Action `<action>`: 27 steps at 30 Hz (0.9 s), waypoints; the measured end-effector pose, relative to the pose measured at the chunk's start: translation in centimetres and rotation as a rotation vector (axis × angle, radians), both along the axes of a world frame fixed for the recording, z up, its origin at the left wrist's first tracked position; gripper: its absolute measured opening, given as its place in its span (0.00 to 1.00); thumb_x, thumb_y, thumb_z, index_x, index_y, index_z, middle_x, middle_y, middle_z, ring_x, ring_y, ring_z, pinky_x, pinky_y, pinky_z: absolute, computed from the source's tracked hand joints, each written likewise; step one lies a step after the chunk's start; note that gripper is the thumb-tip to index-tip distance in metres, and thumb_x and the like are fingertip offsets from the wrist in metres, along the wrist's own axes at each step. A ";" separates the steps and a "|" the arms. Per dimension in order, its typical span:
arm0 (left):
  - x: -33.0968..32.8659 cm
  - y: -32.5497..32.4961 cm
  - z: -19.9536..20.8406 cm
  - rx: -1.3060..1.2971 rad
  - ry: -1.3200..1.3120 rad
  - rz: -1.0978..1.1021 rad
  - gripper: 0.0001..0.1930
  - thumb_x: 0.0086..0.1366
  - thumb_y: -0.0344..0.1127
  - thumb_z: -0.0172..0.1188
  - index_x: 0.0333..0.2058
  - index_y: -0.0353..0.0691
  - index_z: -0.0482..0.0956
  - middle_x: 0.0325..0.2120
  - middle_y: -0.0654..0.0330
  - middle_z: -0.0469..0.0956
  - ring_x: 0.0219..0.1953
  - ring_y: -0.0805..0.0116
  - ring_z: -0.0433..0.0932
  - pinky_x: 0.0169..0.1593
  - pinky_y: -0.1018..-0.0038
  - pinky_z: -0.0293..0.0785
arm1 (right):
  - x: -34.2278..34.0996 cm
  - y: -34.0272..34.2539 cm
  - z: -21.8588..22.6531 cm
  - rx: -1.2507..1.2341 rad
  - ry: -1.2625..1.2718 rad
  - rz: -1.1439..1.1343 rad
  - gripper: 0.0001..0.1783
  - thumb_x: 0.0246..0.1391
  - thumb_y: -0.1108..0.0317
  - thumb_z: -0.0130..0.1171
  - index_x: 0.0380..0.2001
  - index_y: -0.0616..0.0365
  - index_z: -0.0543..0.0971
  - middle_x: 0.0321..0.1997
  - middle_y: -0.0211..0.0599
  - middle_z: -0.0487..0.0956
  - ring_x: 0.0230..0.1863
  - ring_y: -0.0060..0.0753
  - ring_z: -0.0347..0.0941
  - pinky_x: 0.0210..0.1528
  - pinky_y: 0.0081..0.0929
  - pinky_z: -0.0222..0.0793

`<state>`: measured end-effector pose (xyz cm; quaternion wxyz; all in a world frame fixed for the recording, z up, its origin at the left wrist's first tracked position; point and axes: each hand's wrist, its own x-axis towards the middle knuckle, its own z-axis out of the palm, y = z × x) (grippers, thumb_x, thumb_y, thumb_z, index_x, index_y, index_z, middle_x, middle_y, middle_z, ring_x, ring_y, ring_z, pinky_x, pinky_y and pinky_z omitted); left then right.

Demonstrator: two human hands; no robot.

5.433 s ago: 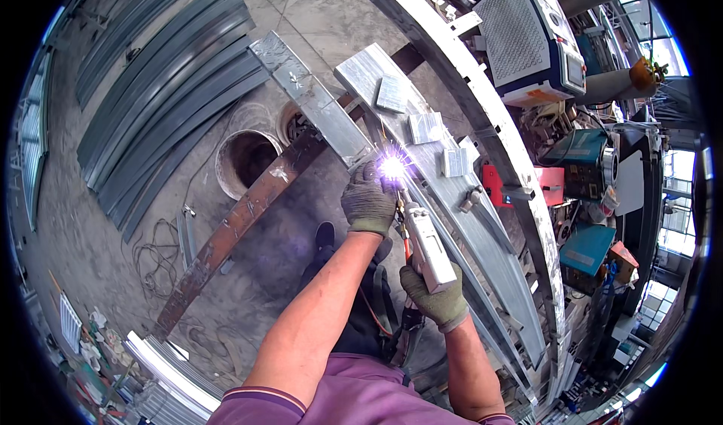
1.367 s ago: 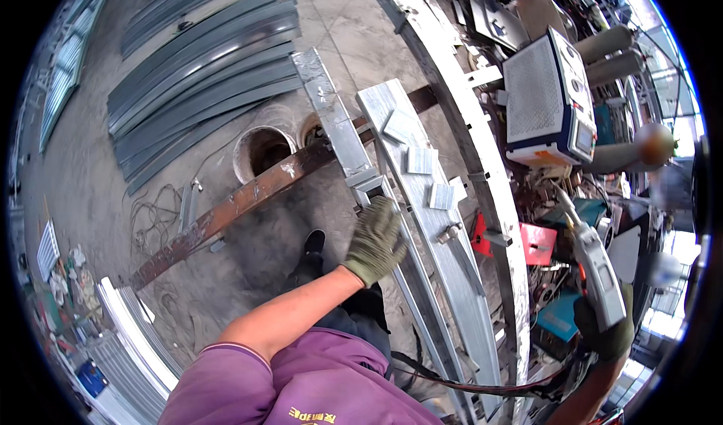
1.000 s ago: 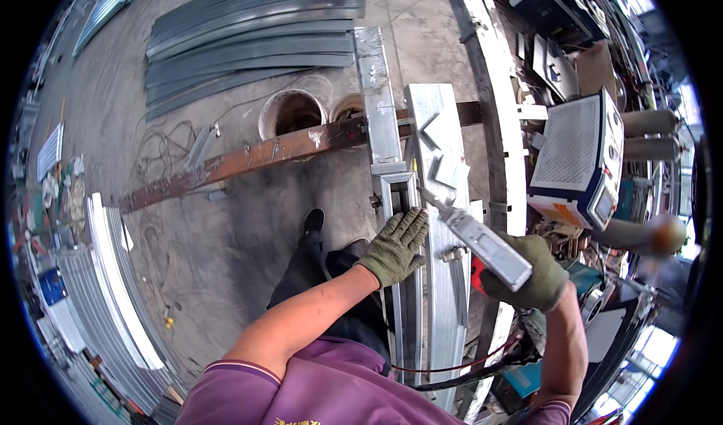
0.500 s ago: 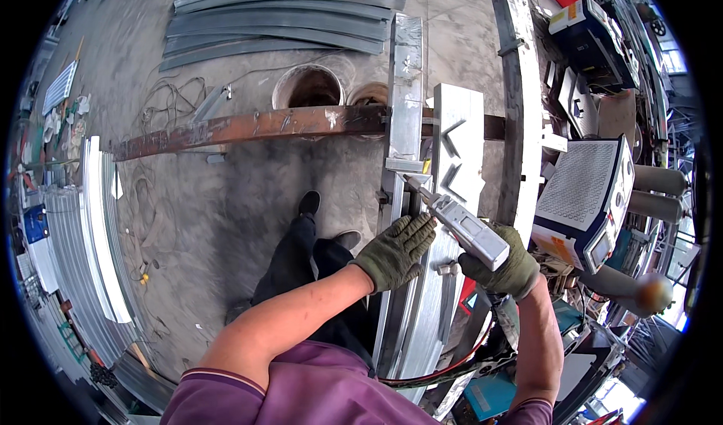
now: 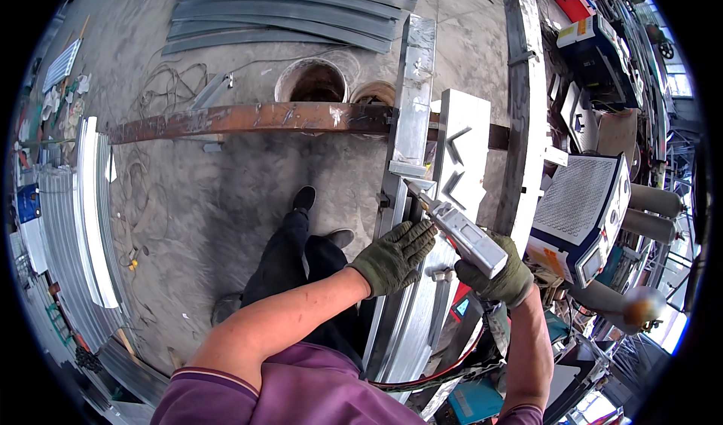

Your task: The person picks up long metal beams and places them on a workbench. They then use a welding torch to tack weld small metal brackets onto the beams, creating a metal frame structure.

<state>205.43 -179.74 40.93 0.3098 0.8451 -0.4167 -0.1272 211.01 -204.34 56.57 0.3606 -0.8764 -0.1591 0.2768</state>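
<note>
My right hand [image 5: 503, 278], in a dark green work glove, is closed around a grey handheld welding gun [image 5: 473, 236]. The gun slants up and left, its thin nozzle at the corner joint of a galvanized metal frame [image 5: 410, 180]. My left hand [image 5: 393, 258], gloved alike, lies palm down over the long metal profiles [image 5: 403, 334]. Its fingers are stretched out and close together, tips beside the gun's front; I cannot tell if they touch it. Two V-shaped metal angle pieces [image 5: 455, 188] rest on a flat silver bar [image 5: 471, 112] just beyond the gun.
A rusty beam [image 5: 248, 118] crosses under the frame, with two buckets [image 5: 310, 82] behind it. Stacked metal channels [image 5: 286, 10] lie on the far floor. A white-and-blue machine cabinet [image 5: 576, 199] stands at the right. Long corrugated sheets [image 5: 68, 229] lie at the left.
The whole view has shifted slightly. The gun and both hands hold almost the same place against the frame, with the nozzle still at the corner joint.
</note>
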 end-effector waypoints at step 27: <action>0.0 0.0 0.2 0.013 0.038 -0.011 0.43 0.71 0.54 0.57 0.76 0.33 0.58 0.78 0.45 0.54 0.81 0.51 0.51 0.82 0.52 0.42 | -0.2 0.7 0.1 -0.031 0.028 -0.039 0.25 0.49 0.59 0.77 0.48 0.61 0.84 0.30 0.45 0.84 0.29 0.49 0.84 0.35 0.39 0.80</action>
